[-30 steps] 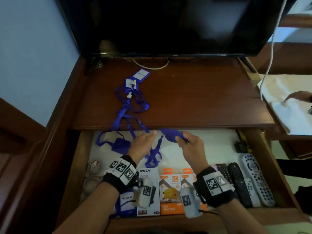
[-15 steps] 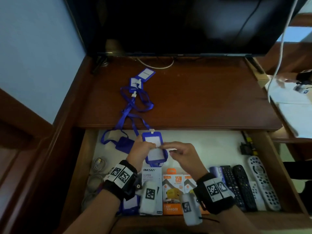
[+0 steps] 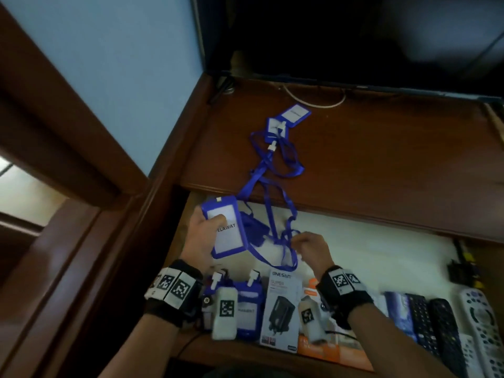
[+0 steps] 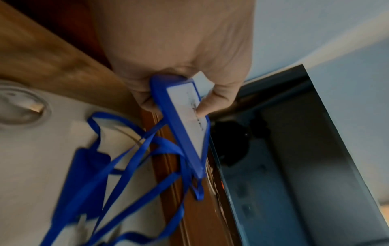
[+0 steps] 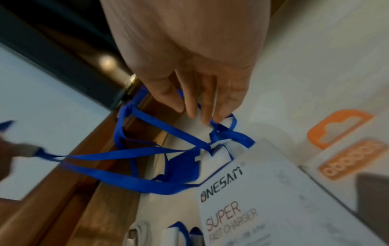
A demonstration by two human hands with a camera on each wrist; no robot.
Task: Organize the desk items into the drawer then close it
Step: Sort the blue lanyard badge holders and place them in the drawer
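Observation:
My left hand (image 3: 203,236) grips a blue badge holder (image 3: 227,230) with a white card, thumb on its face, above the left end of the open drawer (image 3: 368,249); the left wrist view shows the same badge holder (image 4: 185,119) edge-on. Its blue lanyard strap (image 3: 283,241) hangs in loops to my right hand (image 3: 308,248), whose fingertips (image 5: 207,116) pinch the strap (image 5: 223,131). Two more blue badges (image 3: 289,118) lie on the desk top, their straps trailing over the edge into the drawer. A dark blue holder (image 3: 255,227) lies in the drawer behind the held one.
At the drawer's front lie two blue badges (image 3: 248,309), a white charger box (image 3: 281,309), an orange box (image 3: 327,347) and several remotes (image 3: 441,323). A coiled white cable (image 4: 21,106) sits at the drawer's left. A dark screen (image 3: 354,36) stands at the desk's back.
My left hand has carried the badge holder left and up, now holding it alone. My right hand let go of it and took the strap. The view has swung left.

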